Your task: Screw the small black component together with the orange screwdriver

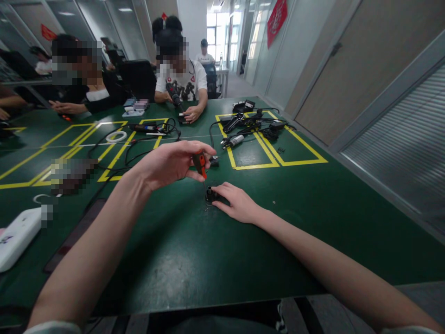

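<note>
Forearms (104, 236) stretched over a green table (194, 264).
A screwdriver (200, 163) is clamped in the left hand (175, 160); at its four o'clock, a black part (209, 196) is pinched at the right hand's (239, 202) nine o'clock.

Your bare left forearm (95, 246) rises from the lower left to a bent wrist (141, 178); near centre, your left hand (177, 160) points right, fingers (206, 148) curled above the thumb (195, 175) in a grip. Your right forearm (323, 257) slants in from the lower right, its right hand (239, 202) lower, back upward, fingertips pointing left.
</note>
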`<state>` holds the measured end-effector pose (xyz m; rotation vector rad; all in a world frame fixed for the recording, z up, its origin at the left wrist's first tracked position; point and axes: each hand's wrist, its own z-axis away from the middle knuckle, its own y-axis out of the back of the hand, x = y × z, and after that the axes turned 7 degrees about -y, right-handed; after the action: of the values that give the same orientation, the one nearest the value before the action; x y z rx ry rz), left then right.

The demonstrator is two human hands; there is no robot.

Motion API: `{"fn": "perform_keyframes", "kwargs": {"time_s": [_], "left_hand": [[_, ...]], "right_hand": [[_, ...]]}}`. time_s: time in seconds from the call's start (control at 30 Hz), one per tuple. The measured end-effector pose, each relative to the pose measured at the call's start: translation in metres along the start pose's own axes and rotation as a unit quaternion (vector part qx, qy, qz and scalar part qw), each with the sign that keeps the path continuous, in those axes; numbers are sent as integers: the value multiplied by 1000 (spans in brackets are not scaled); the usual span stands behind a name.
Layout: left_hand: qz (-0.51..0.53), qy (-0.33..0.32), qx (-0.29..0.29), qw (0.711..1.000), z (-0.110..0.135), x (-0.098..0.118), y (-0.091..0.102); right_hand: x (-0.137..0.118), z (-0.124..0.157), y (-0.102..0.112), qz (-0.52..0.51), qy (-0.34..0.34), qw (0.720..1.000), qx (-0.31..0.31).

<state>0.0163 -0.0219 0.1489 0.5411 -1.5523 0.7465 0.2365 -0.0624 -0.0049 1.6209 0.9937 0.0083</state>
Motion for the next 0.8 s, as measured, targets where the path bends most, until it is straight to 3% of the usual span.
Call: {"fn": "perform_keyframes", "kwargs": {"time_s": [0.23, 0.57, 0.67, 0.8], "left_hand": [[-13, 17, -43, 999, 0, 2, 3], [-182, -10, 30, 983, -6, 14, -8], [-293, -67, 71, 951, -6, 13, -15], [-474, -178, 144, 850, -6, 6, -26]], "right_hand": [[-1, 0, 0, -4, 0, 1000, 0], [-1, -1, 1, -7, -3, 1000, -4], [-1, 0, 1, -3, -3, 1000, -4], [0, 0, 0, -4, 0, 1000, 0]]}}
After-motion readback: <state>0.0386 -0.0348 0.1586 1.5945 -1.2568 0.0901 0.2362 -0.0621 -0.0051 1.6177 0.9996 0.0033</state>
